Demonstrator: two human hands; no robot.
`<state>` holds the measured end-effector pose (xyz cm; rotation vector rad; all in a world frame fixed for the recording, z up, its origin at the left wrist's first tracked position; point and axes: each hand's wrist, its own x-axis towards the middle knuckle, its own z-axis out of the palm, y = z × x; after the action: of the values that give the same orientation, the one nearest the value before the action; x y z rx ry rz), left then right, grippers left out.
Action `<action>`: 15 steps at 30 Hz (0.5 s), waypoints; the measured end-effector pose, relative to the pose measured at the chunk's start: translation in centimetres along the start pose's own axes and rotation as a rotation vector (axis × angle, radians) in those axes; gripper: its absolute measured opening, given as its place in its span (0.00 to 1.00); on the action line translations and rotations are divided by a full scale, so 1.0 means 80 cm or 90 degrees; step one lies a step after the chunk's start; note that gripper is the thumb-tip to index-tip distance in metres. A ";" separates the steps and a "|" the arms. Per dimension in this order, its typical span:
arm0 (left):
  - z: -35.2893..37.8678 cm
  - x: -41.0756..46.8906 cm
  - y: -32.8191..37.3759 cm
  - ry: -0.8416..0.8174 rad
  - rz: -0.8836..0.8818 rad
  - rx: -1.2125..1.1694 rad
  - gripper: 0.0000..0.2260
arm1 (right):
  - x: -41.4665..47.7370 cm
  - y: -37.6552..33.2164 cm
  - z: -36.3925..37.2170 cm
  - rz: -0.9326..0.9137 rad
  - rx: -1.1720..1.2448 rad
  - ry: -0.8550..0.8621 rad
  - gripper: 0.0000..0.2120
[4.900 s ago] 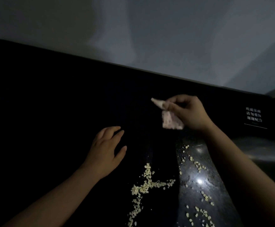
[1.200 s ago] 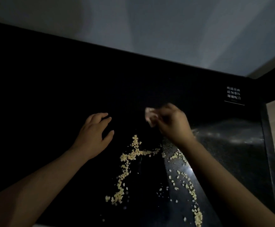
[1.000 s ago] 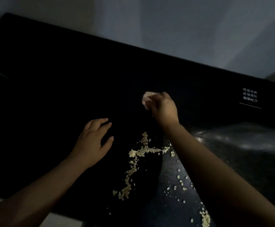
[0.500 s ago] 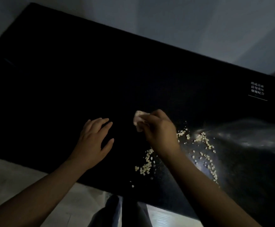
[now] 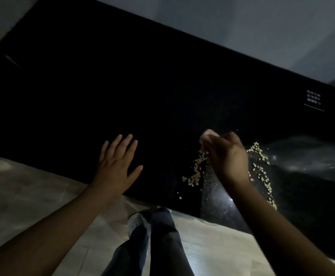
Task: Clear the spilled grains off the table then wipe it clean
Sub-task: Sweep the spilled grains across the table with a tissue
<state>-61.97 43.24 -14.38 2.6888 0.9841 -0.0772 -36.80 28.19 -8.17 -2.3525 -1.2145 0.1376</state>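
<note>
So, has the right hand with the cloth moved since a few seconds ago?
Yes. Against the printed label on the table, the right hand has come toward the near edge, down among the grains, gripping the cloth.

We find the left hand (image 5: 116, 166) flat on the table (image 5: 122, 86) near its front edge, well left of the right hand (image 5: 228, 158), which holds a cloth (image 5: 205, 136) at its far side. Grains (image 5: 195, 172) lie on the table in two runs, one just left of the right hand and one to its right. A printed label (image 5: 313, 97) sits at the table's far right corner. Before the front edge a shoe (image 5: 135, 223) stands on the floor (image 5: 23, 186)
</note>
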 end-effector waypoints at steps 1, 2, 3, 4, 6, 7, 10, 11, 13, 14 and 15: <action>0.000 0.000 -0.001 0.001 0.002 0.001 0.33 | -0.014 -0.020 0.003 0.008 0.048 -0.008 0.07; 0.001 -0.001 -0.002 0.001 0.004 0.002 0.33 | -0.031 -0.037 0.010 0.015 0.087 -0.028 0.08; 0.001 -0.002 -0.004 0.003 0.006 0.005 0.33 | -0.049 -0.052 0.020 0.011 0.093 -0.044 0.09; 0.001 -0.004 -0.005 0.007 0.007 0.007 0.33 | -0.064 -0.064 0.032 -0.003 0.074 -0.056 0.10; 0.001 -0.009 -0.008 0.016 0.008 0.010 0.32 | -0.076 -0.077 0.057 -0.012 0.058 -0.072 0.12; 0.001 -0.013 -0.010 0.019 0.009 0.010 0.31 | -0.073 -0.080 0.069 -0.021 0.047 -0.072 0.12; 0.006 -0.024 -0.014 0.037 0.015 0.007 0.31 | -0.046 -0.087 0.089 0.041 0.111 -0.104 0.08; 0.007 -0.026 -0.015 0.040 0.014 0.006 0.31 | -0.038 -0.085 0.093 0.067 0.143 -0.123 0.07; 0.008 -0.027 -0.014 0.046 0.009 0.000 0.31 | -0.028 -0.068 0.092 0.119 0.180 -0.114 0.08; 0.009 -0.027 -0.013 0.048 0.007 -0.006 0.31 | -0.023 -0.058 0.084 0.165 0.205 -0.107 0.08; 0.009 -0.027 -0.012 0.050 0.005 -0.013 0.31 | -0.020 -0.041 0.076 0.174 0.172 -0.084 0.06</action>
<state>-64.23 42.40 -15.00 2.6956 0.9917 0.0400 -42.00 30.81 -12.22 -2.2839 -0.8624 0.5220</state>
